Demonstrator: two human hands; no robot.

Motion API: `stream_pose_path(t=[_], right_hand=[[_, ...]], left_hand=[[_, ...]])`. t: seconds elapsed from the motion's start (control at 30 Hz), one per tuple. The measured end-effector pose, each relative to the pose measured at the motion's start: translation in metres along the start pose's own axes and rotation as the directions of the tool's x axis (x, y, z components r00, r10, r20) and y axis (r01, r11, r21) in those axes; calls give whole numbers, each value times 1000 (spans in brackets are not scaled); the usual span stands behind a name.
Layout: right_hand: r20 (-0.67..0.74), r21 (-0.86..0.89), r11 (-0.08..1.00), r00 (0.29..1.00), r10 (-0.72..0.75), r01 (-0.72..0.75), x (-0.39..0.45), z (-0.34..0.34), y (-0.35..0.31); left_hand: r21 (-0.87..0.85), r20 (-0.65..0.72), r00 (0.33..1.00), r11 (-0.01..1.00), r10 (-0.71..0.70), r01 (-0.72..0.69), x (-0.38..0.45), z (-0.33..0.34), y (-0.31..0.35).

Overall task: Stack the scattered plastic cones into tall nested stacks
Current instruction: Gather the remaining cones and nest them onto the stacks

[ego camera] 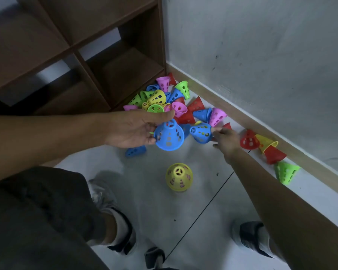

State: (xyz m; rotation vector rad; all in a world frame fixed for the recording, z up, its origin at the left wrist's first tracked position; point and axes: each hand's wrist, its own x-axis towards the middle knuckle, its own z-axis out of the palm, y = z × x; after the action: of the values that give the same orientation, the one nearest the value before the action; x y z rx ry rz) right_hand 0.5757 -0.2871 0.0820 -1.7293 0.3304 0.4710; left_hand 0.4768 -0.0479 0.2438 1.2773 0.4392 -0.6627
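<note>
My left hand (pixel 134 129) grips a blue perforated cone (pixel 169 136) held above the floor, tip pointing up and away. My right hand (pixel 225 140) pinches the rim of a second blue cone (pixel 201 132) lying on its side just right of the first. A heap of scattered cones (pixel 164 98) in pink, green, yellow, blue and red lies behind both hands in the corner. A yellow cone (pixel 179 177) stands upright on the floor in front of me. Another blue cone (pixel 136 151) lies under my left hand.
A dark wooden shelf unit (pixel 82 55) stands at the left. The wall and its skirting board (pixel 242 112) run along the right, with red (pixel 249 140), yellow (pixel 265 142) and green (pixel 286 171) cones lying beside it. My legs and shoes (pixel 250 237) are at the bottom.
</note>
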Motion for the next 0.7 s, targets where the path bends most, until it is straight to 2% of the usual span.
stream_pose_path(t=[0.1,0.3,0.5,0.6,0.7], right_hand=[[23,43,999,1000,-3,2,-10,-7,-5],[73,104,994,997,6,-13,-25,-21,-18],[101,152,988,995,-13,-2,-38,-20,-34],[133,164,986,991,-19,-3,-44,-16,-42],[203,162,987,979,-29,-4,-49,-10,-50]], left_hand=[[-17,70,997,1000,14,-13,-10,4,1],[212,131,991,977,-17,-11,-17,19,-20],[346,6,1000,938,14,-16,-18,34,-46],[462,-76,996,887,46,-6,-15,34,-60],[574,-102,994,819,46,21,-13,31,-71]])
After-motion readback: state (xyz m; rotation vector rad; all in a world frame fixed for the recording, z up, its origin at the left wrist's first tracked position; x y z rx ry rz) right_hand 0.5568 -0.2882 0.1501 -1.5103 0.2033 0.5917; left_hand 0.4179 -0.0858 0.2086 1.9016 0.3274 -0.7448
